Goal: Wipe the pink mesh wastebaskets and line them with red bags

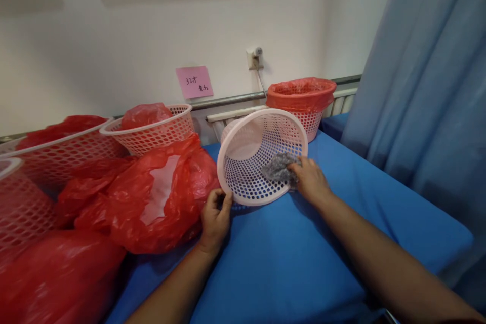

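A pale pink perforated plastic basket (pixel 261 115) lies tipped on its side on the blue-covered bed (pixel 281 258), its mouth facing me. My left hand (pixel 216 215) pinches the lower left of its rim between thumb and fingers. In my right hand (pixel 310 178) is a crumpled grey cloth (pixel 281 168), held at the basket's mouth against the inner right wall. Just left of my left hand sits a red plastic bag (pixel 129 202), full and bunched, with a white patch on it.
Behind stands a basket lined with a red bag (pixel 304 93). More pink baskets (pixel 182 124) and a bulging red bag (pixel 61 278) crowd the left. A wall rail (pixel 228 98), a plugged socket (pixel 254 59) and a pink note (pixel 194 82) are at the back; a blue curtain (pixel 429 71) hangs right.
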`<state>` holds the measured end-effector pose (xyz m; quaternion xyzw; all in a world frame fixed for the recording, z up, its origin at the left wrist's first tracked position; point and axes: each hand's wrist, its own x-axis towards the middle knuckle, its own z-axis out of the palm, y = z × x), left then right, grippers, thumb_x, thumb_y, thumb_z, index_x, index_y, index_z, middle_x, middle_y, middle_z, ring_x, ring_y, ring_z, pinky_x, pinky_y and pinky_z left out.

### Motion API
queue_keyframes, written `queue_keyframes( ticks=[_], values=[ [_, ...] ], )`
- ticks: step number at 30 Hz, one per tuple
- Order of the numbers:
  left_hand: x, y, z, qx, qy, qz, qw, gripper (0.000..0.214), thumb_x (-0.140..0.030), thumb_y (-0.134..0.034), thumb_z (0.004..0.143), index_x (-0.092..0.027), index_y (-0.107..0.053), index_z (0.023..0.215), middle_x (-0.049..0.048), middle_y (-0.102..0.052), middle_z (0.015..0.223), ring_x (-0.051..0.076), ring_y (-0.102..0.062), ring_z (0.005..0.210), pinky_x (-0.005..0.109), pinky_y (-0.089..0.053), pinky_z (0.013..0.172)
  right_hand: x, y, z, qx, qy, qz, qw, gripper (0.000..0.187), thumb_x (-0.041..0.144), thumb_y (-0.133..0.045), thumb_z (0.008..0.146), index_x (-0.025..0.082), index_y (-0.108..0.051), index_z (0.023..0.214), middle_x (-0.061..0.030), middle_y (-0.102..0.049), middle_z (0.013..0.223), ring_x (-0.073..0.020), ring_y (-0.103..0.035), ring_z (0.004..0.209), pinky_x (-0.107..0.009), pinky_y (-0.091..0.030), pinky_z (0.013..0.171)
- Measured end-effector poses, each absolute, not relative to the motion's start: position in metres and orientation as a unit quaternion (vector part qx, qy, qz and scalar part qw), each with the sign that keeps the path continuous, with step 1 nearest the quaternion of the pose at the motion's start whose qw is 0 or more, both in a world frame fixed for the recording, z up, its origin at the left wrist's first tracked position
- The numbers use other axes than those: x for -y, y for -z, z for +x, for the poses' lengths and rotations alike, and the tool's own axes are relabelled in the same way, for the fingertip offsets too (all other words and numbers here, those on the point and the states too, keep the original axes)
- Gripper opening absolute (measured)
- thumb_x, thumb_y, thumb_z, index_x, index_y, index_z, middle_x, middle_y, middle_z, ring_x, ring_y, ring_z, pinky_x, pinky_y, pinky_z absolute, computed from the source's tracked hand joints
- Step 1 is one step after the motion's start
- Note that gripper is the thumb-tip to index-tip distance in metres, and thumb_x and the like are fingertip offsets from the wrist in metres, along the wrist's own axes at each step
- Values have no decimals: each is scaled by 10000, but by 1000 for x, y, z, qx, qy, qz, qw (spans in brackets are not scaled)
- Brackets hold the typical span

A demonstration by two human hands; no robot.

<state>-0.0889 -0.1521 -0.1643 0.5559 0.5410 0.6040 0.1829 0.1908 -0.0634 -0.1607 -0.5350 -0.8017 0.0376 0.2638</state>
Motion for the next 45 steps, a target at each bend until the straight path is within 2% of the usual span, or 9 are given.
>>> queue_keyframes(
  ticks=[5,10,13,18,26,28,32,39,45],
  values=[
    [159,164,-83,-531,-575,601,161,219,-397,-641,936,-189,-610,873,-9,-633,789,135,-599,713,237,-492,685,62,160,194,743,-4,-590,317,377,89,-534,894,236,-683,1208,-156,-503,1408,-325,-499,1172,-489,-437,996],
    [162,162,-78,-531,-571,591,207,250,-435,-603,956,-194,-568,902,-10,-650,781,145,-642,652,256,-527,630,78,181,170,842,-147,-445,267,407,50,-636,771,233,-715,1126,-77,-628,1097,-222,-604,1007,-341,-499,910],
    [162,158,-79,-542,-560,597,189,249,-433,-568,972,-195,-557,901,-25,-624,734,133,-604,586,250,-508,580,79,182,172,840,-137,-446,279,392,60,-676,733,247,-732,1072,-47,-636,987,-205,-618,929,-316,-513,854],
    [161,151,-76,-519,-530,660,119,198,-370,-537,988,-190,-582,920,-5,-637,774,143,-606,681,253,-505,650,47,148,211,712,-42,-571,408,368,138,-610,811,175,-704,1164,-151,-618,1115,-296,-594,1037,-460,-487,960],
    [159,148,-70,-519,-500,680,136,211,-373,-497,998,-198,-569,904,-21,-587,749,139,-557,659,250,-469,637,27,45,152,571,-167,-440,673,320,265,-646,759,184,-706,1062,-53,-724,975,-235,-668,880,-398,-545,896],
    [160,147,-70,-523,-505,672,142,226,-379,-498,993,-201,-565,871,-29,-560,726,136,-525,646,245,-452,623,51,44,124,639,-173,-354,661,320,202,-622,750,217,-713,1057,-44,-713,1036,-230,-664,982,-387,-531,950],
    [163,149,-75,-513,-523,662,158,230,-385,-494,986,-200,-567,871,-21,-585,760,141,-536,683,244,-464,644,108,91,101,800,-226,-235,504,441,66,-586,720,266,-706,1095,-27,-653,1073,-196,-649,1029,-346,-536,940],
    [163,158,-80,-525,-527,652,146,215,-372,-509,984,-195,-571,879,-25,-584,741,139,-550,668,253,-471,643,122,166,152,884,-154,-323,301,455,-30,-546,621,211,-677,984,-49,-616,986,-208,-629,894,-365,-565,814],
    [158,161,-79,-519,-537,649,146,180,-374,-641,908,-204,-612,959,16,-665,804,190,-656,733,327,-531,676,138,102,137,849,81,-199,482,459,115,-599,839,229,-619,1283,-122,-558,1309,-255,-566,1093,-393,-531,888]
  ],
)
